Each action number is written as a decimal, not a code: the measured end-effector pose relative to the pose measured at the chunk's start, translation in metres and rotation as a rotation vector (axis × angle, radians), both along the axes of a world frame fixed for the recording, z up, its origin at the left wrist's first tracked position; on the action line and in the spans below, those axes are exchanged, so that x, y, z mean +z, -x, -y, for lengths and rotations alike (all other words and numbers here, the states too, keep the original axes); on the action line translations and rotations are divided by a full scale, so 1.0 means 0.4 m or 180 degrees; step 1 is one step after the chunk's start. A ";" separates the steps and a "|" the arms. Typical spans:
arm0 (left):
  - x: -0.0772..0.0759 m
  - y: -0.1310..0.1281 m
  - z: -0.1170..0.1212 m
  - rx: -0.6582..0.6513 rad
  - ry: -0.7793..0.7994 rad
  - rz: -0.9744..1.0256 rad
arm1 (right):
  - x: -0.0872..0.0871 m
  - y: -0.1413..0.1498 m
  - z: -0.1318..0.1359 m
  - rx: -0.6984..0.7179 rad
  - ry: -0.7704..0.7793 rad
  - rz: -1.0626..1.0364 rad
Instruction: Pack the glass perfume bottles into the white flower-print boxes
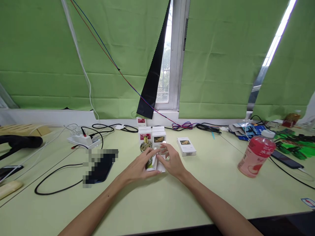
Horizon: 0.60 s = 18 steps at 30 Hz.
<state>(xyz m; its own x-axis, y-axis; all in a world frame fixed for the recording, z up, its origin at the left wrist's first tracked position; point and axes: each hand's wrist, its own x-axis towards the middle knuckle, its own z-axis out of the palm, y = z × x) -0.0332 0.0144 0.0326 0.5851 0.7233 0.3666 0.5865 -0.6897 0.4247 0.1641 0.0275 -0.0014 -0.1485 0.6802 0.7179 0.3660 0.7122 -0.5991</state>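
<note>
Near the middle of the table, a small white box (160,166) with a raised flap is between my hands. My left hand (140,165) wraps around the box from the left, thumb along its near edge. The fingers of my right hand (174,161) are bent around the flap at its right side. Just behind stands a round glass bottle with a gold top (145,145). A clear, shiny object behind my right fingers is mostly hidden. Beyond are a white box with a pink picture (145,135) and a white box with a dark picture (159,139).
Right of my hands lies another white box (189,148). A pink drink bottle (257,154) stands farther right, near a phone (286,159). On the left are a dark, pixelated phone (103,168), a power strip (85,141) and loose cables. Green blinds (221,59) hang behind.
</note>
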 end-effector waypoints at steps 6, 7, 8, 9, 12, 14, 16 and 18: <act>-0.004 0.003 -0.005 -0.0066 -0.0063 0.0123 | 0.008 0.001 0.007 0.0137 0.0000 0.0014; -0.004 0.003 -0.005 -0.0076 -0.0050 0.0128 | 0.009 0.001 0.008 0.0149 0.0007 0.0027; -0.003 0.003 -0.006 -0.0086 -0.0032 0.0137 | 0.010 0.002 0.009 0.0159 0.0014 0.0041; -0.003 0.003 -0.006 -0.0087 -0.0013 0.0158 | 0.010 0.002 0.010 0.0168 0.0022 0.0053; -0.003 0.003 -0.008 -0.0047 0.0039 0.0277 | 0.011 0.002 0.011 0.0200 0.0036 0.0075; -0.004 0.002 -0.009 -0.0036 0.0056 0.0336 | 0.011 0.002 0.011 0.0239 0.0044 0.0089; -0.004 0.001 -0.010 -0.0054 0.0044 0.0358 | 0.010 0.001 0.011 0.0270 0.0059 0.0111; -0.002 -0.001 -0.009 -0.0072 0.0048 0.0367 | 0.010 0.000 0.010 0.0281 0.0068 0.0137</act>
